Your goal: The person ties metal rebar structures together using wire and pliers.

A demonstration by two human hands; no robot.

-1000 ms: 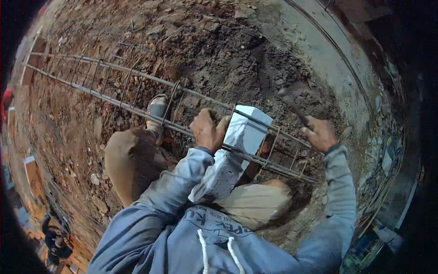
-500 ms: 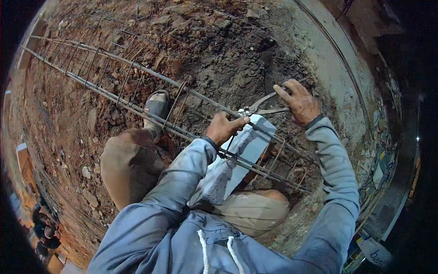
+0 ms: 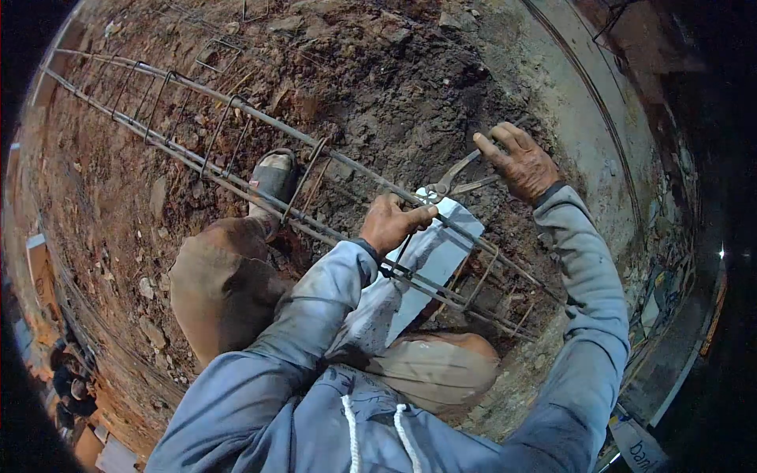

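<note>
A long rebar cage (image 3: 272,122) of rods and square stirrups runs diagonally across in front of me. My left hand (image 3: 392,225) is closed around the cage at a stirrup, its thumb lying by the upper rod. In my right hand (image 3: 520,162) are the handles of a pair of pincers (image 3: 455,175). The handles stand apart, and the jaws are at the upper rod just beyond my left thumb. Whatever is between the jaws is too small to make out. Beneath this part of the cage lies a long white block (image 3: 430,276).
Rough brown soil (image 3: 378,87) with stones surrounds the cage. My sandalled foot (image 3: 274,180) is beside the lower rod. A loose stirrup (image 3: 218,55) lies farther off. Long thin rods (image 3: 595,98) lie along a pale strip at the right. Another person (image 3: 75,390) is at the lower left.
My right hand and the pincer handles have turned slightly upward, with the jaws still by the upper rod. My left hand keeps its hold. The whole view has shifted a little.
</note>
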